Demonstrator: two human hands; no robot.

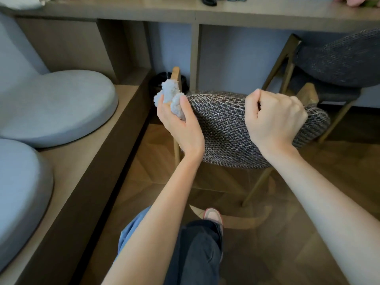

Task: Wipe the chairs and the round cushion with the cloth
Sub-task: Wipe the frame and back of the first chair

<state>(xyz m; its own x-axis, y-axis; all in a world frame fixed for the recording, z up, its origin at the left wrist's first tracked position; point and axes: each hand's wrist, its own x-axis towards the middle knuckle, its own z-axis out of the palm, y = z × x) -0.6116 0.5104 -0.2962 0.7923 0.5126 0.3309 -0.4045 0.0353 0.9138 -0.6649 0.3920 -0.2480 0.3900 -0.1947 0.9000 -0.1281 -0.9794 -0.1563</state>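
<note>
A chair with a dark woven backrest [226,128] and wooden legs stands in front of me, its back toward me. My left hand [181,124] is closed around a bunched light fluffy cloth [170,95] at the left end of the backrest, by the wooden post. Over the top right edge of the same backrest my right hand [273,118] is closed, gripping it. A second dark woven chair [345,58] stands further right under the desk. One round grey cushion [55,105] lies on the bench at left, with another [18,194] nearer me.
A long wooden desk [185,11] runs across the top, with small items on it and another person's hand at the far right. A black bin [162,81] sits beneath it. The wooden bench [86,161] edges the left; my leg and shoe are on the parquet floor.
</note>
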